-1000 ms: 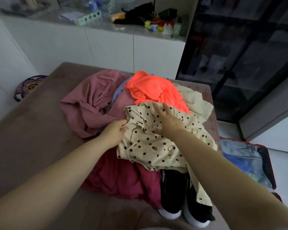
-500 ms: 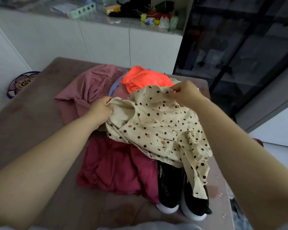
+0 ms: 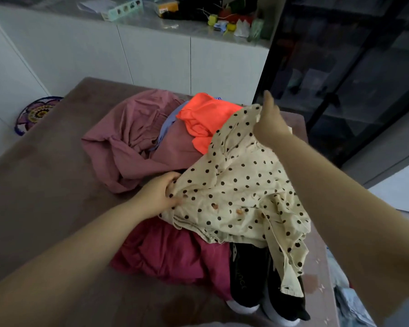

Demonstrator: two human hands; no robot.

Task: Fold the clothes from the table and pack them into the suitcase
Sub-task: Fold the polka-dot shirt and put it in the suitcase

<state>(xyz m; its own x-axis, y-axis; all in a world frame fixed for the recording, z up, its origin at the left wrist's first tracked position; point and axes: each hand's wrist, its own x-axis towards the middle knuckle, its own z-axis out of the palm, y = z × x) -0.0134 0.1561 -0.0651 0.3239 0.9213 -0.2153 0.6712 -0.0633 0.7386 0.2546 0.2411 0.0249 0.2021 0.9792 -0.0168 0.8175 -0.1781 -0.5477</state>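
A cream shirt with black polka dots (image 3: 241, 190) lies on top of a heap of clothes on the brown table (image 3: 45, 185). My left hand (image 3: 161, 194) grips the shirt's left edge low over the heap. My right hand (image 3: 269, 123) pinches its far corner and holds it raised at the back. Under and around the shirt lie a dusty pink garment (image 3: 132, 138), a neon orange garment (image 3: 206, 119) and a dark red garment (image 3: 172, 253). The suitcase shows only as pale blue clothes (image 3: 350, 300) at the lower right edge.
A pair of black shoes with white soles (image 3: 253, 291) sits at the table's near right edge, partly under the shirt. White cabinets (image 3: 151, 50) with a cluttered counter stand behind. A dark glass cabinet (image 3: 345, 67) is at the right, a patterned round mat (image 3: 36, 112) lies on the floor at the left.
My right hand has moved from the middle of the polka-dot shirt to its far corner and lifted it. My left hand has kept its grip on the left edge, and the shirt has spread out.
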